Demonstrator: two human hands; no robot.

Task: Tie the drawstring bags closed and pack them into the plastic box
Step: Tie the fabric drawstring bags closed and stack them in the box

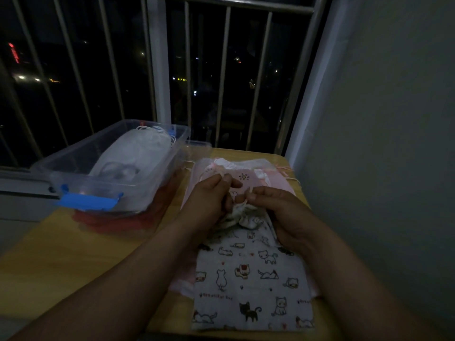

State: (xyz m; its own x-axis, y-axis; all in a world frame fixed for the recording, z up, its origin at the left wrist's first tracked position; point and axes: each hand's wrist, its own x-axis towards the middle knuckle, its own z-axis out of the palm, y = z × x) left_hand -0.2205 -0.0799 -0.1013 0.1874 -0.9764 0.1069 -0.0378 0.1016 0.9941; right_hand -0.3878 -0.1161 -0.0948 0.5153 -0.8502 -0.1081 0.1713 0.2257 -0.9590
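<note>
A white drawstring bag with a cat print lies flat on the yellow table, its gathered mouth pointing away from me. My left hand and my right hand sit at that bunched mouth, each pinching a piece of the pale drawstring. Pink bags lie under and beyond the cat bag. To the left stands the clear plastic box with blue clips, and a white bag rests inside it.
The yellow table ends at a barred window behind and a grey wall on the right. A red lid or mat shows beneath the box. The scene is dim.
</note>
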